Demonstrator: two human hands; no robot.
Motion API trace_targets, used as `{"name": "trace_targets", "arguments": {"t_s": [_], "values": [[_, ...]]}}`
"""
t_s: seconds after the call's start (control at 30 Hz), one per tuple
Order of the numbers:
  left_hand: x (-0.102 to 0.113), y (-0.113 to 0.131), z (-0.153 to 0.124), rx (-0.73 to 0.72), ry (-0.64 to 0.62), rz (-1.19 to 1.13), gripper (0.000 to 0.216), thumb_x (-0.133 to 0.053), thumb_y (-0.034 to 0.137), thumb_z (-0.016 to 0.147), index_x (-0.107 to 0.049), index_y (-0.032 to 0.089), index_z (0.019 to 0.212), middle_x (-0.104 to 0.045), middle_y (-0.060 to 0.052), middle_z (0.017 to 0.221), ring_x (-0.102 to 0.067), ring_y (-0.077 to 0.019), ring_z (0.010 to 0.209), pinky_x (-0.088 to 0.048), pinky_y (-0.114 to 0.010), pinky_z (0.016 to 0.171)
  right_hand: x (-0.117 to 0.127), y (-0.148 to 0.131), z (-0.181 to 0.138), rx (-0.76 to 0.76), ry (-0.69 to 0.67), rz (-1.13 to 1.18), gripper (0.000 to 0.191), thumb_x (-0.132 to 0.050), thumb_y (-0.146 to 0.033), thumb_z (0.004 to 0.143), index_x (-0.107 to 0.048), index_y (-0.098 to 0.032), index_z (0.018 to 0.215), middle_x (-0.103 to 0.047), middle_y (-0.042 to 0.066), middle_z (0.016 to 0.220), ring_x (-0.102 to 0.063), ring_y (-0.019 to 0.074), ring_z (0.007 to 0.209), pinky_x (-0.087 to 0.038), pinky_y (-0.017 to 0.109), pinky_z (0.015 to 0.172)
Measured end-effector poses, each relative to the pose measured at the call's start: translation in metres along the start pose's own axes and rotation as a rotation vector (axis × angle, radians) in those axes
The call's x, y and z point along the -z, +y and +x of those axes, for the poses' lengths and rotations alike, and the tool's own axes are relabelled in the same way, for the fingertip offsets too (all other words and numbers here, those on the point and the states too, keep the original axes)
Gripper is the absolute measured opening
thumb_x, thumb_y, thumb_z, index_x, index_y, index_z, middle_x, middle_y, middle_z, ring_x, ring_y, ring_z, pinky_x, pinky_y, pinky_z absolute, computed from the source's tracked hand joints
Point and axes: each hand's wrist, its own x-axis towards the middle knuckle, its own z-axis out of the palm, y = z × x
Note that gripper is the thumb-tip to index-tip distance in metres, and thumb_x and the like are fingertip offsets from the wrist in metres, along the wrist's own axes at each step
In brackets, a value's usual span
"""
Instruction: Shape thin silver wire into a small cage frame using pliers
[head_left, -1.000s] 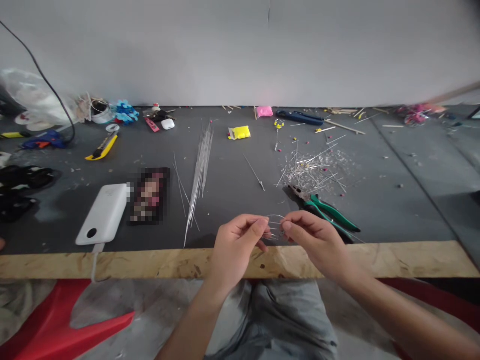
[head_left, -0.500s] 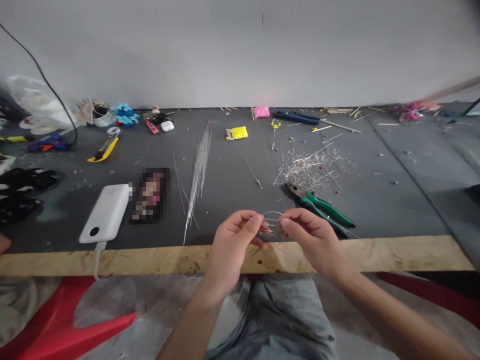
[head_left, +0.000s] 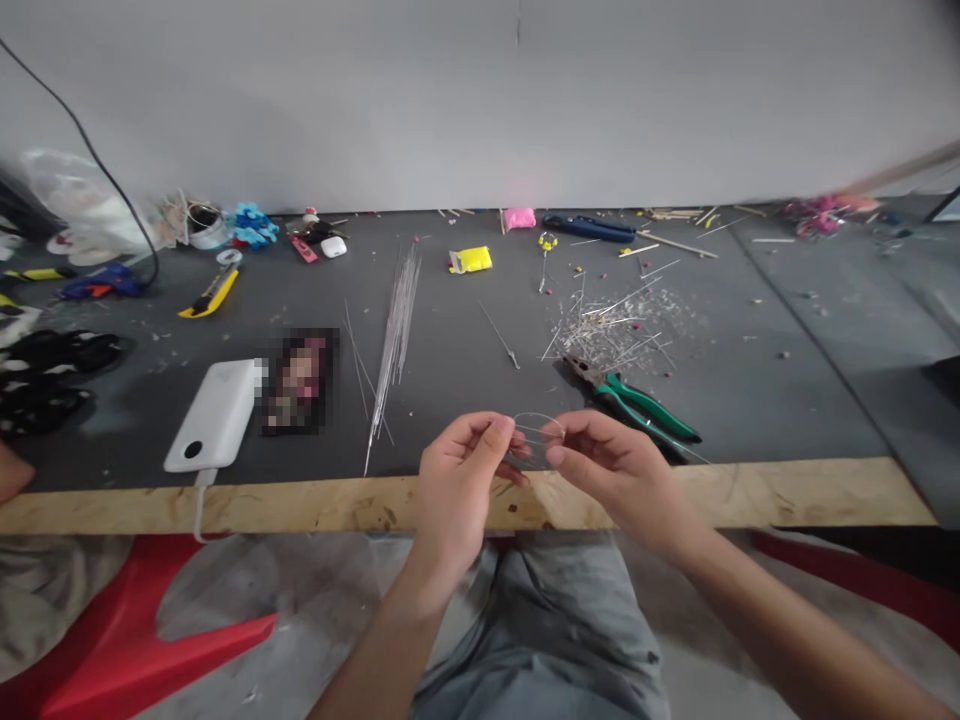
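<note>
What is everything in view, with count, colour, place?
bent metal wire: count unclear, silver, between hands
plastic-handled pliers: one, green and black, front right
straight-wire bundle: one, silver, left of centre
wire-scrap heap: one, silver, behind pliers
small packets: two, yellow and pink, back centre
slim box cutter: one, yellow, back left
rectangular power bank: one, white, front left
plastic chair parts: two, red, below tabletop
flat tabletop: one, grey, throughout
other small clutter: many, mixed, back
left hand: one, bare, at wire
right hand: one, bare, at wire
</note>
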Motion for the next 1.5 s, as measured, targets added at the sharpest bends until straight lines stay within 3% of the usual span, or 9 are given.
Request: {"name": "trace_targets", "arguments": {"t_s": [0.17, 0.37, 0.57, 0.77, 1.1, 1.2, 1.3, 1.4, 1.5], "values": [[-0.008, -0.002, -0.005, 0.007, 0.014, -0.024, 0.017, -0.072, 0.033, 0.076, -0.067, 0.017, 0.078, -0.067, 0.000, 0.070, -0.063, -0.0128, 0.065, -0.052, -0.021, 0.050, 0.003, 0.000, -0.006, 0.011, -0.026, 0.032, 0.022, -0.066, -0.035, 0.081, -0.063, -0.022, 0.098, -0.069, 0.003, 0.089, -0.063, 0.0167, 0.082, -0.051, 0.030, 0.073], [-0.016, -0.005, -0.015, 0.005, -0.052, -0.011, 0.017, -0.071, 0.034, 0.077, -0.069, 0.017, 0.078, -0.066, 0.001, 0.070, -0.060, -0.0106, 0.062, -0.051, -0.019, 0.049, 0.003, -0.006, -0.011, 0.018, -0.005, 0.054, 0.015, -0.057, -0.034, 0.089, -0.063, -0.021, 0.093, -0.065, 0.000, 0.078, -0.058, 0.0125, 0.069, -0.047, 0.024, 0.059], [-0.020, -0.011, -0.024, -0.020, -0.027, 0.006, 0.017, -0.073, 0.035, 0.076, -0.071, 0.018, 0.079, -0.067, 0.001, 0.073, -0.060, -0.0096, 0.067, -0.051, -0.018, 0.054, 0.003, -0.004, -0.018, 0.069, 0.002, 0.031, 0.012, -0.050, -0.030, 0.094, -0.059, -0.021, 0.091, -0.061, 0.001, 0.085, -0.057, 0.0141, 0.083, -0.046, 0.027, 0.074], [-0.021, -0.014, -0.028, -0.018, -0.057, -0.002, 0.012, -0.073, 0.033, 0.077, -0.073, 0.020, 0.079, -0.067, 0.002, 0.075, -0.055, -0.0062, 0.063, -0.046, -0.017, 0.059, 0.003, 0.000, -0.025, 0.101, 0.019, 0.013, 0.012, -0.047, -0.029, 0.096, -0.054, -0.023, 0.089, -0.056, -0.001, 0.083, -0.051, 0.0140, 0.082, -0.042, 0.026, 0.072], [-0.004, -0.002, -0.020, 0.260, -0.320, -0.221, 0.023, -0.081, 0.033, 0.068, -0.069, 0.014, 0.069, -0.063, 0.000, 0.070, -0.049, -0.0038, 0.056, -0.037, -0.015, 0.050, 0.005, 0.001, -0.021, 0.226, -0.201, 0.162, 0.013, -0.046, -0.028, 0.097, -0.055, -0.023, 0.089, -0.056, -0.002, 0.085, -0.052, 0.0108, 0.082, -0.043, 0.024, 0.077], [-0.007, -0.005, -0.010, 0.198, -0.214, -0.164, 0.021, -0.077, 0.034, 0.073, -0.068, 0.015, 0.074, -0.062, 0.001, 0.070, -0.052, -0.0047, 0.058, -0.041, -0.016, 0.054, -0.008, 0.007, -0.013, 0.190, -0.069, 0.199, 0.013, -0.046, -0.029, 0.097, -0.055, -0.023, 0.089, -0.057, -0.002, 0.085, -0.053, 0.0119, 0.082, -0.044, 0.026, 0.077], [-0.013, -0.013, 0.002, -0.049, 0.026, -0.084, 0.026, -0.077, 0.030, 0.074, -0.066, 0.022, 0.096, -0.061, 0.004, 0.073, -0.056, -0.0051, 0.064, -0.045, -0.015, 0.060, -0.026, 0.014, -0.002, 0.163, 0.157, 0.144, 0.012, -0.047, -0.030, 0.096, -0.054, -0.024, 0.089, -0.056, -0.002, 0.085, -0.052, 0.0131, 0.081, -0.044, 0.027, 0.075], [-0.014, -0.020, 0.012, -0.201, 0.143, -0.030, 0.025, -0.077, 0.030, 0.073, -0.064, 0.023, 0.094, -0.064, 0.005, 0.078, -0.060, -0.0061, 0.072, -0.049, -0.015, 0.067, -0.044, 0.017, 0.009, 0.192, 0.281, 0.109, 0.012, -0.045, -0.030, 0.097, -0.054, -0.025, 0.091, -0.056, -0.001, 0.086, -0.053, 0.0130, 0.080, -0.045, 0.027, 0.073], [-0.010, -0.023, 0.019, -0.241, 0.230, 0.067, 0.022, -0.075, 0.033, 0.075, -0.068, 0.023, 0.093, -0.067, 0.003, 0.084, -0.063, -0.0069, 0.078, -0.050, -0.016, 0.073, -0.058, 0.017, 0.019, 0.206, 0.339, 0.120, 0.011, -0.044, -0.029, 0.098, -0.053, -0.026, 0.094, -0.057, -0.002, 0.091, -0.054, 0.0123, 0.085, -0.045, 0.026, 0.076]]}}
